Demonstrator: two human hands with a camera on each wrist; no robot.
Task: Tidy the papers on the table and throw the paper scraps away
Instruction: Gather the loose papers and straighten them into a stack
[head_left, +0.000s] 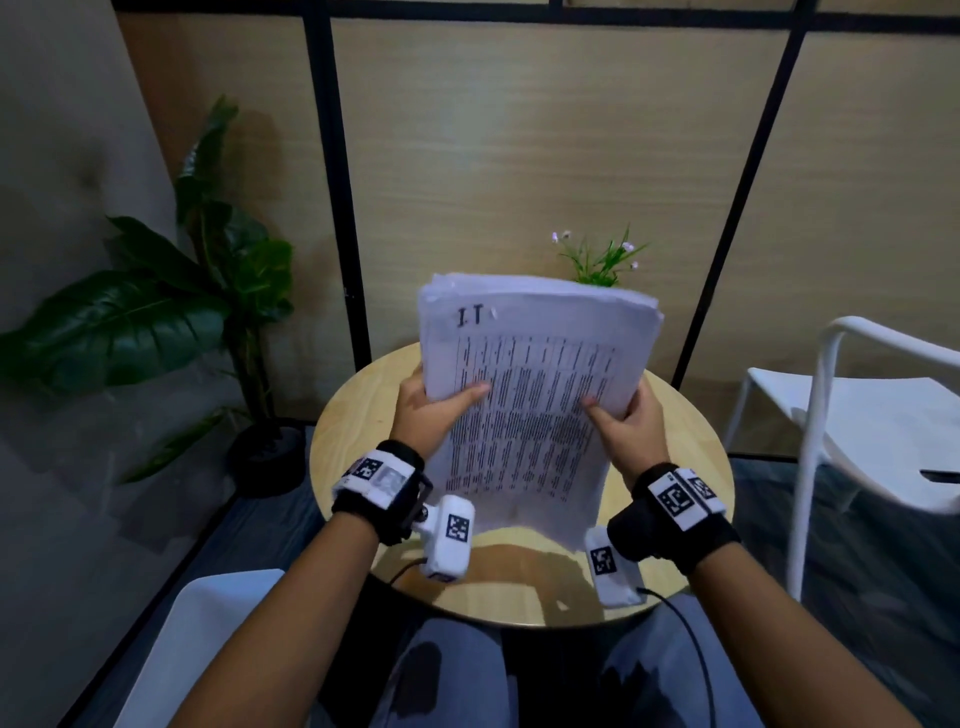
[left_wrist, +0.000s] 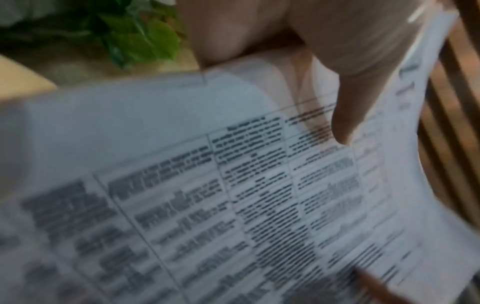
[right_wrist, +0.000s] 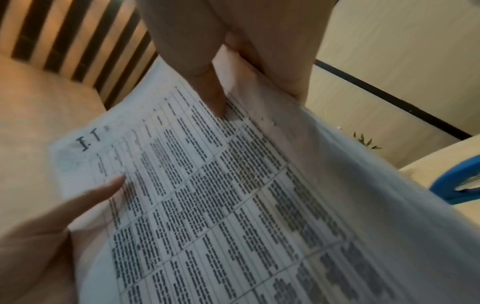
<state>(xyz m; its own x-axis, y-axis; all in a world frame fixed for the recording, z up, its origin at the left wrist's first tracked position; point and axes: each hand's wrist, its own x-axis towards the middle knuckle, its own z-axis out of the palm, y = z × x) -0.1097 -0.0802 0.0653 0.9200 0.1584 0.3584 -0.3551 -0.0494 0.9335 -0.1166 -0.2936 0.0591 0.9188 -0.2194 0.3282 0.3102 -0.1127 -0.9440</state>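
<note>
A thick stack of printed papers (head_left: 535, 374) stands nearly upright on its lower edge on the round wooden table (head_left: 353, 415). The top sheet carries a table of text and a handwritten "I.T". My left hand (head_left: 436, 410) grips the stack's left edge, thumb on the front sheet. My right hand (head_left: 623, 421) grips the right edge the same way. In the left wrist view the papers (left_wrist: 233, 185) fill the frame under my thumb (left_wrist: 345, 115). The right wrist view shows the papers (right_wrist: 207, 195) pinched by my right thumb (right_wrist: 213, 96), with my left hand (right_wrist: 52, 236) at the far edge.
A small flowering plant (head_left: 597, 260) stands behind the stack. A large leafy potted plant (head_left: 182, 301) is on the floor at left. A white chair (head_left: 857, 415) is at right, another chair (head_left: 197, 639) at lower left. A blue object (right_wrist: 457, 185) lies on the table.
</note>
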